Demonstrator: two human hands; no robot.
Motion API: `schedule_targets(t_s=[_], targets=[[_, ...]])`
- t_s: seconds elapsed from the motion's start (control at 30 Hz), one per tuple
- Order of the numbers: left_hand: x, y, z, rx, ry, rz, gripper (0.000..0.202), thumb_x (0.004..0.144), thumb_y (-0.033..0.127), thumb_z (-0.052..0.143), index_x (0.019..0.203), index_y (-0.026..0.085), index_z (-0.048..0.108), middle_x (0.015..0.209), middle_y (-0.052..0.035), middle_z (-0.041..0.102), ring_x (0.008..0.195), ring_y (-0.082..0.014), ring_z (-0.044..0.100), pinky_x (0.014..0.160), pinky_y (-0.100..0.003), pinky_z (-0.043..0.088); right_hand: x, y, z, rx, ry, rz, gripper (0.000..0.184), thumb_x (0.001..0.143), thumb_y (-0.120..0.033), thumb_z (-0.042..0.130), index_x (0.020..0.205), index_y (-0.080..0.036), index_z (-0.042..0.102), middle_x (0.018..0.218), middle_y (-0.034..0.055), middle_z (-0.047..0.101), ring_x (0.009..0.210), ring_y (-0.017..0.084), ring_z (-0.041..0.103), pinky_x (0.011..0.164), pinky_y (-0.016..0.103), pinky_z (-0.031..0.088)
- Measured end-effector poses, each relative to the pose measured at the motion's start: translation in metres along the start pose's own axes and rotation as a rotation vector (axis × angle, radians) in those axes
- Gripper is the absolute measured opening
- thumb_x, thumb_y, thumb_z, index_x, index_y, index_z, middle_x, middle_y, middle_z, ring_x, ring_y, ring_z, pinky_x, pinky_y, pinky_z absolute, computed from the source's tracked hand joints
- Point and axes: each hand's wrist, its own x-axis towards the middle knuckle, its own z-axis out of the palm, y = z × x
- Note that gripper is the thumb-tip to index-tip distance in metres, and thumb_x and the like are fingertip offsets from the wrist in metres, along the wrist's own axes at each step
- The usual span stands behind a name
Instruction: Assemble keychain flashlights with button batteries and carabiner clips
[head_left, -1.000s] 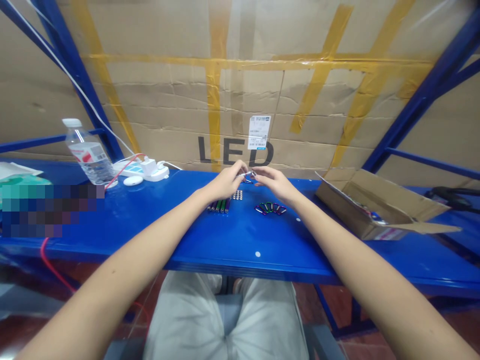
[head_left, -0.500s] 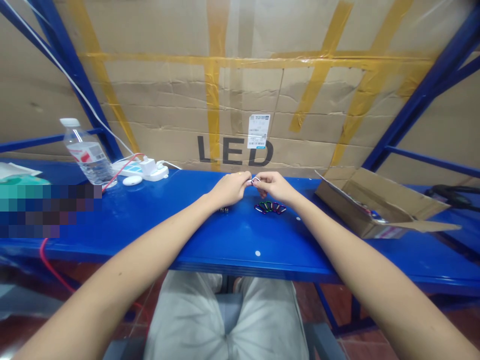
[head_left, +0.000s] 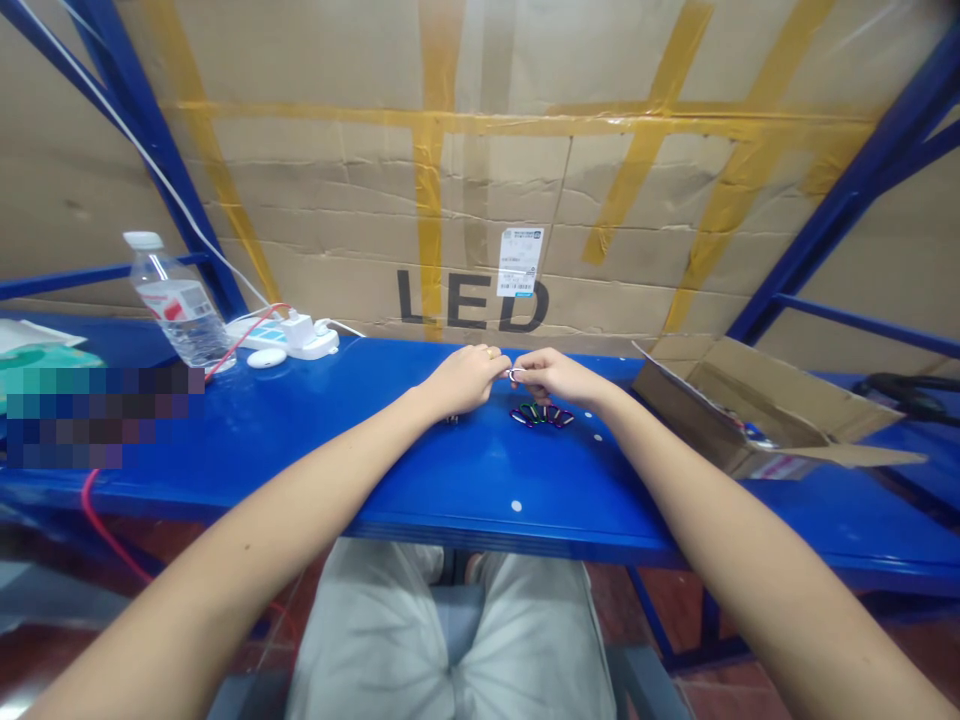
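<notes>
My left hand (head_left: 463,380) and my right hand (head_left: 551,375) meet over the blue bench (head_left: 360,450), fingers pinched together on a small silver metal ring (head_left: 513,374) held between them. Just below my right hand lies a short row of coloured carabiner clips (head_left: 541,416). Under my left hand a few small dark parts (head_left: 450,419) peek out; most of that pile is hidden by the hand. A ring shows on one left finger.
An open cardboard box (head_left: 757,415) with small items lies at the right. A water bottle (head_left: 178,312), a white power strip with charger (head_left: 289,337) and a red cable stand at the left. A big taped carton marked LED (head_left: 472,300) closes off the back, between blue rack struts.
Both hands have dropped slightly toward the bench and closed tighter together on the small ring. My left hand now covers the row of dark parts that showed a second ago.
</notes>
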Motion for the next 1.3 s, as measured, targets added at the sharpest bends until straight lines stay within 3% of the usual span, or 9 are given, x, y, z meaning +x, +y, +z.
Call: schedule_targets(t_s=[0.3,0.43,0.57,0.7,0.8,0.97,1.13,1.23,1.3], targets=[[-0.002,-0.001,-0.003,-0.282,-0.004,-0.093,0.027,0.097,0.024,0.039,0.100,0.021,0.065,0.101,-0.0082,0.070,0.095,-0.0226,0.064,0.083,-0.033,0.046,0.004,0.003,0.000,-0.309,0.116,-0.235,0.023,0.083,-0.038,0.053,0.074,-0.017,0.055,0.061,-0.0026,0.049,0.059,0.013,0.043,0.060,0.027,0.034],[-0.001,-0.001,-0.003,-0.416,-0.003,-0.154,0.026,0.096,0.025,0.039,0.088,0.019,0.063,0.092,-0.0070,0.070,0.084,-0.0209,0.063,0.076,-0.032,0.045,0.006,0.005,0.001,-0.395,0.207,-0.307,0.020,0.083,-0.032,0.052,0.074,-0.016,0.060,0.073,0.0027,0.061,0.071,0.016,0.052,0.067,0.027,0.038],[0.003,0.002,-0.005,-0.694,0.002,-0.272,0.026,0.096,0.028,0.041,0.078,0.018,0.056,0.074,-0.0026,0.060,0.068,-0.0154,0.055,0.066,-0.027,0.044,0.005,0.005,0.002,-0.525,0.305,-0.391,0.020,0.088,-0.028,0.051,0.079,-0.016,0.065,0.074,0.0041,0.066,0.069,0.016,0.055,0.067,0.027,0.038],[0.006,0.008,-0.011,-1.161,-0.127,-0.511,0.027,0.098,0.026,0.039,0.076,0.016,0.052,0.060,0.0035,0.040,0.047,-0.0078,0.037,0.046,-0.020,0.031,0.005,0.008,0.003,-0.673,0.360,-0.530,0.020,0.090,-0.020,0.050,0.079,-0.017,0.067,0.075,0.0054,0.069,0.070,0.018,0.059,0.068,0.028,0.040],[0.005,0.009,-0.016,-1.484,-0.238,-0.623,0.026,0.098,0.025,0.040,0.076,0.016,0.050,0.056,0.0061,0.032,0.040,-0.0041,0.023,0.040,-0.018,0.019,0.006,0.009,0.003,-0.738,0.392,-0.624,0.021,0.090,-0.015,0.049,0.082,-0.017,0.069,0.081,0.0072,0.071,0.076,0.019,0.063,0.072,0.029,0.043],[0.004,0.003,-0.023,-1.791,-0.366,-0.688,0.022,0.095,0.017,0.042,0.075,0.014,0.051,0.054,0.0071,0.026,0.038,-0.0026,0.017,0.039,-0.017,0.020,0.004,0.008,0.001,-0.803,0.478,-0.710,0.026,0.091,-0.013,0.046,0.091,-0.018,0.072,0.084,0.0089,0.071,0.078,0.021,0.064,0.071,0.031,0.046],[0.004,-0.001,-0.025,-1.855,-0.439,-0.669,0.021,0.096,0.024,0.043,0.083,0.013,0.055,0.056,0.0058,0.031,0.039,-0.0024,0.017,0.038,-0.016,0.018,0.004,0.005,0.003,-0.734,0.498,-0.705,0.023,0.092,-0.015,0.050,0.089,-0.018,0.072,0.086,0.0081,0.073,0.079,0.020,0.066,0.074,0.030,0.047],[0.006,-0.002,-0.024,-1.762,-0.365,-0.682,0.016,0.094,0.028,0.046,0.088,0.017,0.055,0.057,0.0059,0.033,0.039,-0.0031,0.016,0.039,-0.017,0.013,0.005,0.005,0.003,-0.695,0.540,-0.620,0.022,0.091,-0.017,0.052,0.084,-0.018,0.072,0.083,0.0075,0.074,0.077,0.020,0.067,0.072,0.030,0.046],[0.006,-0.005,-0.022,-1.547,-0.259,-0.698,0.011,0.090,0.028,0.051,0.087,0.019,0.056,0.057,0.0052,0.038,0.040,-0.0037,0.021,0.041,-0.019,0.015,0.005,0.006,0.001,-0.663,0.566,-0.561,0.021,0.091,-0.018,0.053,0.083,-0.018,0.073,0.083,0.0076,0.075,0.077,0.021,0.067,0.071,0.030,0.045]])
